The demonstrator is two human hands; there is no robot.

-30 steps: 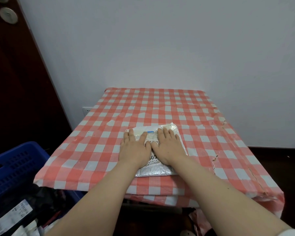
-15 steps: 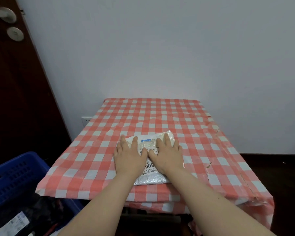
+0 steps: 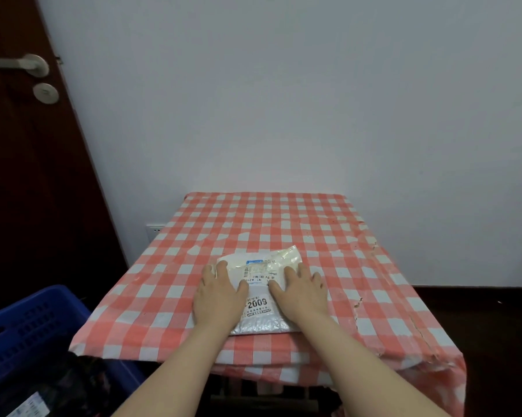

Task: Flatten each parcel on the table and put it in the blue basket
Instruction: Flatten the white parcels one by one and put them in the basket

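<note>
The white parcel (image 3: 258, 296) lies near the front edge of the bench (image 3: 284, 224), its long axis running near to far. Both hands are spread, palms down: the left hand (image 3: 219, 296) presses the parcel's left side and the right hand (image 3: 300, 293) its right, the label showing between them. The blue basket (image 3: 28, 320) sits low at the near left beside the bench, so the left hand is nearer to it; the parcel should next go left and down
</note>
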